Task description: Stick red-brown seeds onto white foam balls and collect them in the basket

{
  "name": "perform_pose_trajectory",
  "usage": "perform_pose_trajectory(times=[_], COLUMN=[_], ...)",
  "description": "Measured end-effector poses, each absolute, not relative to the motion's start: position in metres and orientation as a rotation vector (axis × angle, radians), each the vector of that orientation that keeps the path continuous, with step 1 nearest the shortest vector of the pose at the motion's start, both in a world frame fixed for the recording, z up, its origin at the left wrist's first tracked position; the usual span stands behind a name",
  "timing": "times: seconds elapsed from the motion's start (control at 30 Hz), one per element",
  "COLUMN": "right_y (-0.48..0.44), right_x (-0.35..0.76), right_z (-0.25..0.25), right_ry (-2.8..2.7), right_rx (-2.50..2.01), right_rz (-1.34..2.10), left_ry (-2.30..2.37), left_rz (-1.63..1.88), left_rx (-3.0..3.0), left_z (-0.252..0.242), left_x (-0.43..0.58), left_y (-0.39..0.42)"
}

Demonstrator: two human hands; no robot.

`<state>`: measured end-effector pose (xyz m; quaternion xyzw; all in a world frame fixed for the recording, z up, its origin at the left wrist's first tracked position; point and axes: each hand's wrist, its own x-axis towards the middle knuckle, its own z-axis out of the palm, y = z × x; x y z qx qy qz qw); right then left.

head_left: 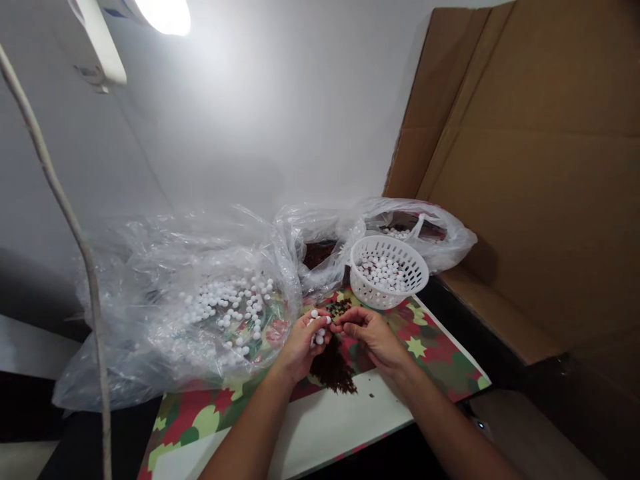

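Note:
My left hand (pixel 299 345) is closed around several small white balls (pixel 319 339), with one of them pinched at its fingertips. Close beside it, my right hand (pixel 374 335) has its thumb and forefinger pressed together at that ball. Whatever lies between those right fingertips is too small to make out. Below both hands spreads a pile of dark brown small pieces (pixel 334 373), and a smaller scatter of dark pieces (pixel 340 307) lies just beyond them. A white slotted plastic basket (pixel 367 288) with many white balls inside stands behind my right hand.
A large clear plastic bag (pixel 135 313) with loose white balls (pixel 235 303) covers the left side. Behind are an open bag of brown material (pixel 320 253) and another plastic bag (pixel 453 247). Cardboard (pixel 540 167) rises at right; a cable (pixel 83 247) hangs at left. The patterned mat (pixel 450 360) lies underneath.

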<state>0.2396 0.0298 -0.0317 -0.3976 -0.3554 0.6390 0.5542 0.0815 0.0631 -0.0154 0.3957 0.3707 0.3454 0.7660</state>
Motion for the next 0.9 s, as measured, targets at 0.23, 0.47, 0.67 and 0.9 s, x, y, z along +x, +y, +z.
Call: perform_pose_trajectory(times=[0.23, 0.47, 0.67, 0.9], right_y=[0.030, 0.032, 0.033, 0.029], right_x=[0.238, 0.235, 0.232, 0.229], right_z=[-0.031, -0.037, -0.040, -0.036], right_ry=[-0.913, -1.250, -1.280, -1.254], right_rx=[-1.009, -1.101, -1.088, -1.145], right_rz=[1.361, 1.089, 1.045, 1.048], left_ry=[0.840, 0.800, 0.817, 0.814], left_rz=[0.745, 0.760, 0.764, 0.749], left_rx=[0.901, 0.936, 0.929, 0.946], left_z=[-0.020, -0.023, -0.024, -0.025], left_x=[0.081, 0.080, 0.081, 0.081], left_y=[0.064, 0.064, 0.064, 0.060])
